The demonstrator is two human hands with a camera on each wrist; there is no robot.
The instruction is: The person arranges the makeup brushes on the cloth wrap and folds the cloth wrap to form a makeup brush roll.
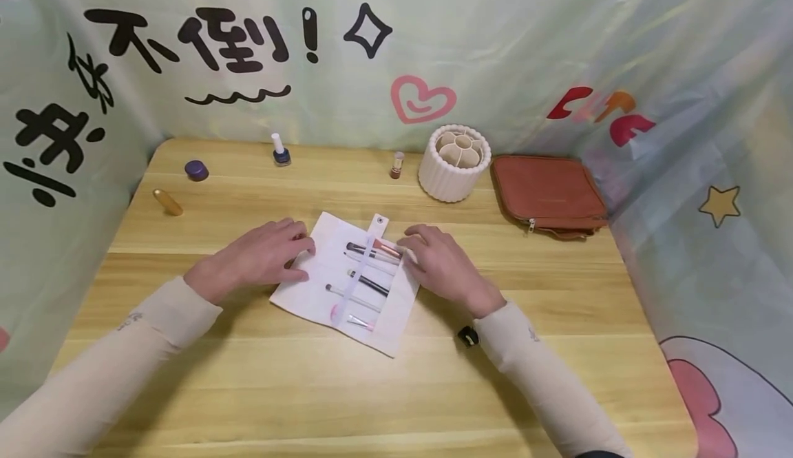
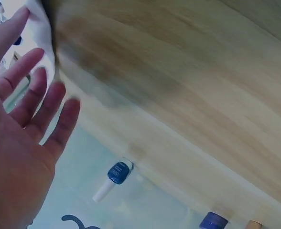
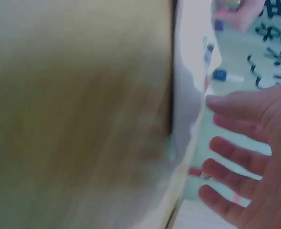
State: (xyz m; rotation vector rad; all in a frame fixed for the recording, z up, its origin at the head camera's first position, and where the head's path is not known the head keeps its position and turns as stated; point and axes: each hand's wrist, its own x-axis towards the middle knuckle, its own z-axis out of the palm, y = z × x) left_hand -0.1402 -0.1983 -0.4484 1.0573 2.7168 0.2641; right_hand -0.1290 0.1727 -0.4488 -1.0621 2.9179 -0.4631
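Observation:
A white brush roll (image 1: 319,258) lies unfolded and slightly turned on the table, with several makeup brushes (image 1: 368,282) tucked under a translucent band across its middle. My left hand (image 1: 260,255) is at the roll's left edge. Its thumb and fingers are spread apart, as the left wrist view shows, with the thumb tip (image 2: 22,16) over the white fabric. On the opposite side, my right hand (image 1: 449,265) reaches the upper right edge, beside the brush ends. In the right wrist view its fingers (image 3: 233,179) are loosely extended and apart from the thumb.
Along the back stand a purple lid (image 1: 196,170), a dark blue nail polish bottle (image 1: 281,153), a small lipstick-like tube (image 1: 397,165) and a ribbed white holder (image 1: 452,175). A gold tube (image 1: 167,202) lies at left, a brown zip pouch (image 1: 551,189) at right. Printed curtains (image 1: 495,45) border the table.

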